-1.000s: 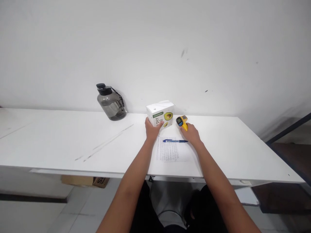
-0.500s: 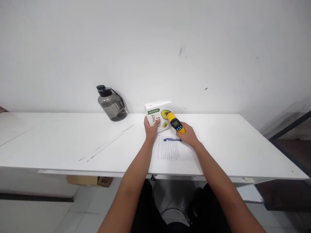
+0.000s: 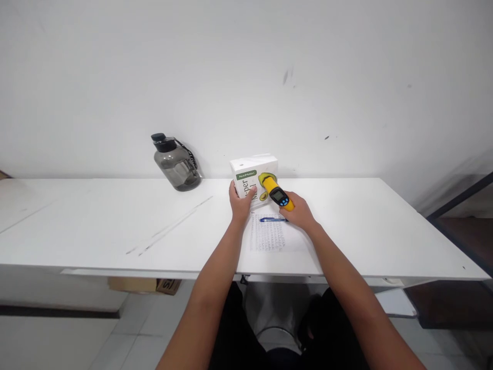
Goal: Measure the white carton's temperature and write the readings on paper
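My left hand (image 3: 241, 204) grips the lower left side of a white box (image 3: 252, 184) with a green label and avocado pictures, its thumb across the front. The box is held tilted above the table. In my right hand (image 3: 299, 210) is a yellow and black infrared thermometer (image 3: 278, 195), my fingers wrapped round its handle. Its nose lies in front of the printed avocado; whether it touches the box I cannot tell. Below both hands a sheet of paper (image 3: 265, 240) covered in handwriting lies on the table, with a blue pen (image 3: 271, 220) across its upper part.
A grey see-through water bottle (image 3: 177, 167) with a black lid and strap stands at the left by the wall. The white table (image 3: 96, 221) meets the wall at its back edge. A cardboard box (image 3: 142, 284) is below the table, left.
The white box has turned slightly, so more of its top and right side shows. Both hands keep their hold, and the view has shifted a little.
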